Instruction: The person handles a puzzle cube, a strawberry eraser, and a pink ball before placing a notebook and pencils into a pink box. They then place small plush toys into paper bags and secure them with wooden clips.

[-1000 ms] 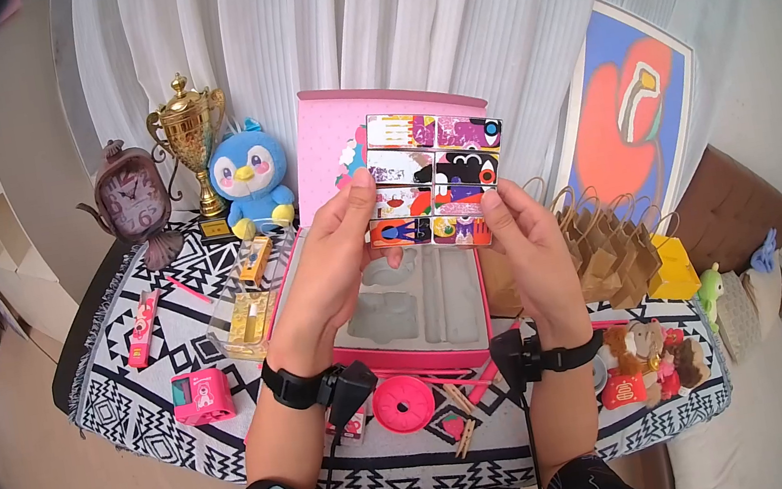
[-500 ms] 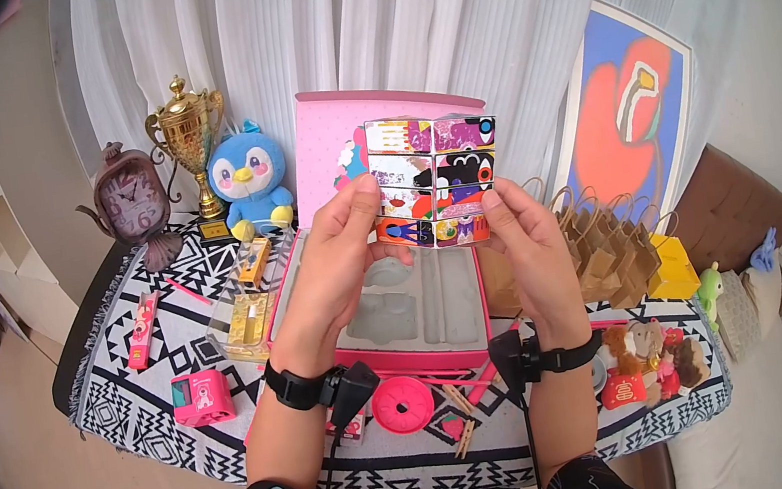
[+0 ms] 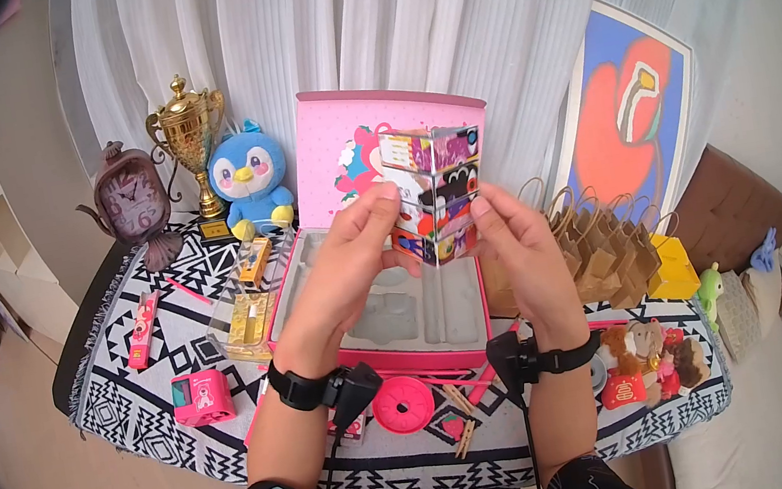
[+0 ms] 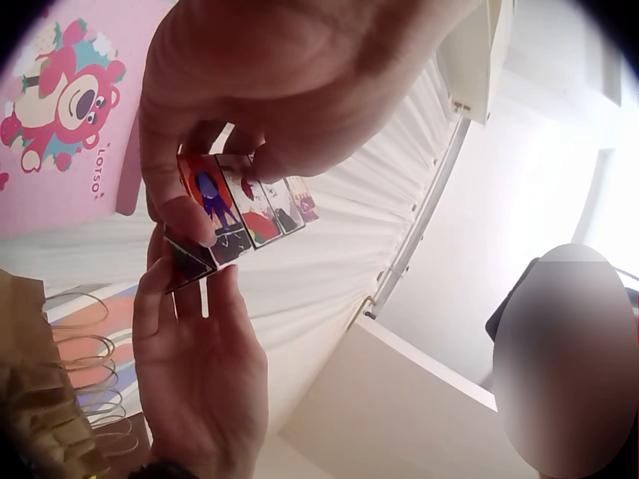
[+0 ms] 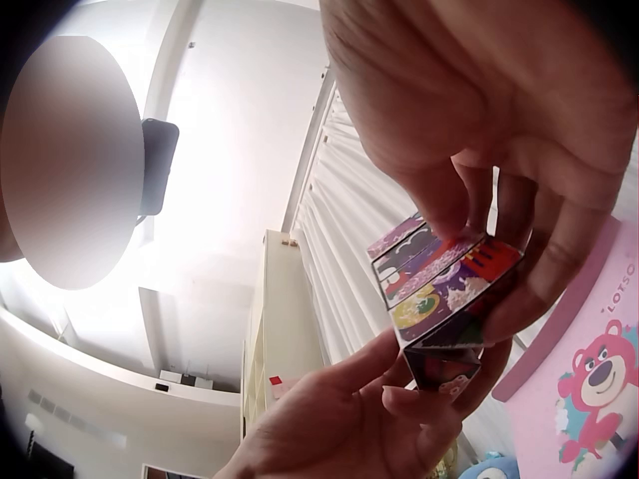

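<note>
In the head view, a folding picture block puzzle (image 3: 434,192), printed in purple, orange, black and white, is held up above the table. Its two halves stand at an angle along a vertical crease. My left hand (image 3: 350,240) pinches the left half with thumb in front and fingers behind. On the other half, my right hand (image 3: 523,245) has the same kind of grip. The left wrist view shows the puzzle's printed underside edge (image 4: 240,205) between both hands. Behind and below lies an open pink box (image 3: 416,347) with a grey moulded tray (image 3: 461,305).
A blue plush (image 3: 249,175), gold trophy (image 3: 189,133) and clock (image 3: 131,197) stand at the back left. Brown paper bags (image 3: 605,258) and small plush toys (image 3: 651,357) are at right. In front sit a pink round dish (image 3: 403,405), clothespins (image 3: 465,436) and a pink toy (image 3: 201,396).
The puzzle has gone from a nearly flat panel to one bent along its vertical middle, with the crease toward the head camera. Both hands keep their grip and have shifted slightly.
</note>
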A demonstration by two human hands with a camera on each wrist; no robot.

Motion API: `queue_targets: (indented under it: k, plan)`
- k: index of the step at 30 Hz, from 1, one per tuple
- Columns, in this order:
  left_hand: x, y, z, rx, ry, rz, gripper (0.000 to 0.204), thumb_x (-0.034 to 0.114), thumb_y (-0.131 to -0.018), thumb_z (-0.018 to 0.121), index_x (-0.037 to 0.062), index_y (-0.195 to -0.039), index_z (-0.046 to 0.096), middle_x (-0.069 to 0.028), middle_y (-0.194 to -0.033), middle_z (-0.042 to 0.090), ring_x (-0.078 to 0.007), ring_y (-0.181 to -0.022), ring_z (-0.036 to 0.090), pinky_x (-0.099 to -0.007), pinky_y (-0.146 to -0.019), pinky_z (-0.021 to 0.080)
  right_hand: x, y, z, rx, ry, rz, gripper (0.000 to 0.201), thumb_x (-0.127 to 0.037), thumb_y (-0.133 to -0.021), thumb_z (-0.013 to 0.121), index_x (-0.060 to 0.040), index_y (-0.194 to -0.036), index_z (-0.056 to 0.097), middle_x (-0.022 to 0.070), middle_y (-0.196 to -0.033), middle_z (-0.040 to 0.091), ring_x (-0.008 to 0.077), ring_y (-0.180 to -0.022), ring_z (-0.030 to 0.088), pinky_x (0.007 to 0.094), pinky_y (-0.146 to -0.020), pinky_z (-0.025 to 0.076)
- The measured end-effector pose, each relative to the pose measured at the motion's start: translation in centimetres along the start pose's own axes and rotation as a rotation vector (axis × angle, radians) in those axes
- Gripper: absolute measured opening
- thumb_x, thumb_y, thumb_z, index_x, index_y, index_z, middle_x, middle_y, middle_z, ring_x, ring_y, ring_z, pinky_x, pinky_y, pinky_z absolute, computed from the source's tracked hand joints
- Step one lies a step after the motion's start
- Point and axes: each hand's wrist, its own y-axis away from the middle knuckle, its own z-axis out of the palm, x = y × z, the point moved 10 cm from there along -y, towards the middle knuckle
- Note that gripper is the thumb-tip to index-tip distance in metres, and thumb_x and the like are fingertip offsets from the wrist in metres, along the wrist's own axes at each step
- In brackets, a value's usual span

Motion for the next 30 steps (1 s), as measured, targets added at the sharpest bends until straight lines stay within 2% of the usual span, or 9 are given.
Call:
queue_targets:
  k: [2, 6, 10, 12, 16, 19, 21, 30]
  plan:
    - [-0.8, -0.2, 0.5, -0.075, -0.019, -0.007, 0.043, 0.042, -0.114, 0.045, 0.0059, -0.127, 0.064, -0.0050, -0.108, 0.072, -0.0119, -0.087, 0.069, -0.0289, -0.065, 0.057, 0.2, -0.1, 0.2, -0.017, 0.022, -0.021, 0.037, -0.027, -0.113, 0.052, -0.0001, -0.137, 0.063, 0.0021, -0.114, 0.071, 0.0087, -0.099, 0.065, 0.0287, -0.087, 0.055]
    - [-1.0, -0.1, 0.6, -0.103, -0.036, -0.036, 0.045, 0.043, -0.114, 0.042, 0.0068, -0.131, 0.062, -0.0043, -0.111, 0.070, -0.0119, -0.092, 0.066, -0.0299, -0.069, 0.056, 0.0, -0.2, 0.4, -0.035, 0.056, -0.047, 0.037, -0.027, -0.113, 0.052, 0.0000, -0.135, 0.064, 0.0007, -0.110, 0.071, 0.0077, -0.094, 0.063, 0.0281, -0.083, 0.055]
    - [-0.6, 0.1, 0.7, -0.076, -0.021, -0.032, 0.044, 0.043, -0.114, 0.043, 0.0066, -0.130, 0.063, -0.0053, -0.112, 0.071, -0.0128, -0.095, 0.067, -0.0314, -0.070, 0.058, 0.1, -0.2, 0.1, -0.029, 0.055, -0.050, 0.036, -0.027, -0.113, 0.053, 0.0002, -0.133, 0.065, 0.0003, -0.108, 0.071, 0.0069, -0.094, 0.063, 0.0274, -0.082, 0.054]
    - [-0.4, 0.1, 0.7, -0.072, -0.018, -0.028, 0.044, 0.043, -0.114, 0.044, 0.0064, -0.131, 0.063, -0.0054, -0.112, 0.071, -0.0131, -0.095, 0.068, -0.0318, -0.070, 0.059, 0.3, -0.3, 0.1, -0.048, 0.033, -0.025, 0.037, -0.025, -0.112, 0.055, 0.0009, -0.136, 0.063, 0.0002, -0.115, 0.071, 0.0056, -0.099, 0.063, 0.0257, -0.086, 0.053]
    - [-0.2, -0.1, 0.2, -0.021, -0.026, -0.003, 0.044, 0.042, -0.113, 0.047, 0.0048, -0.130, 0.063, -0.0057, -0.111, 0.072, -0.0133, -0.094, 0.070, -0.0323, -0.070, 0.061, 0.2, -0.2, -0.1, -0.012, 0.057, -0.001, 0.035, -0.024, -0.111, 0.056, 0.0012, -0.135, 0.064, 0.0009, -0.115, 0.071, 0.0059, -0.100, 0.064, 0.0254, -0.087, 0.053]
    - [0.1, -0.2, -0.4, 0.034, -0.012, 0.027, 0.045, 0.041, -0.112, 0.049, 0.0027, -0.131, 0.064, -0.0068, -0.113, 0.073, -0.0143, -0.095, 0.072, -0.0331, -0.072, 0.064, -0.1, -0.3, -0.9, 0.076, 0.009, -0.059, 0.033, -0.021, -0.111, 0.056, 0.0027, -0.132, 0.066, 0.0024, -0.113, 0.072, 0.0073, -0.100, 0.064, 0.0273, -0.087, 0.054]
    - [0.2, -0.3, -0.8, 0.061, 0.007, 0.038, 0.045, 0.040, -0.112, 0.050, 0.0016, -0.131, 0.064, -0.0075, -0.114, 0.073, -0.0152, -0.096, 0.073, -0.0338, -0.073, 0.065, -0.1, -0.3, -1.5, 0.113, 0.042, -0.079, 0.035, -0.020, -0.111, 0.057, 0.0039, -0.136, 0.064, 0.0041, -0.117, 0.072, 0.0079, -0.102, 0.065, 0.0273, -0.089, 0.055]
    - [0.9, -0.3, -1.0, 0.100, -0.013, 0.086, 0.044, 0.036, -0.112, 0.050, 0.0007, -0.136, 0.062, -0.0093, -0.118, 0.072, -0.0165, -0.103, 0.073, -0.0364, -0.082, 0.067, -0.3, -0.3, -1.6, 0.142, -0.024, -0.072, 0.039, -0.019, -0.111, 0.056, 0.0022, -0.143, 0.061, 0.0058, -0.120, 0.072, 0.0100, -0.102, 0.068, 0.0287, -0.083, 0.060]
